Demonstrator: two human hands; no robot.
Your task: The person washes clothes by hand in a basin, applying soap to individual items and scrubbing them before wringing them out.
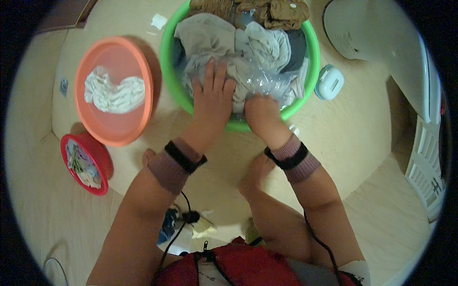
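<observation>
A green basin (312,52) in front of me holds wet clothes in water. My left hand (213,97) lies with its fingers stretched out on a wet grey garment (207,35), pressing it near the basin's front left. Close to the front right rim, my right hand (263,117) is closed in a fist at the same grey cloth; its fingertips are hidden. Splashing, glossy water (267,83) shows just beyond the right hand. Beside it sits a lighter, bunched grey cloth (269,45). Brown clothes (274,13) are heaped over the far rim.
An orange basin (149,78) with a white cloth (117,93) stands to the left. Nearer on that side is a small red basin (106,159) of mixed clothes. A light-blue and white box (330,83) lies right of the green basin. A large white appliance (377,38) stands far right.
</observation>
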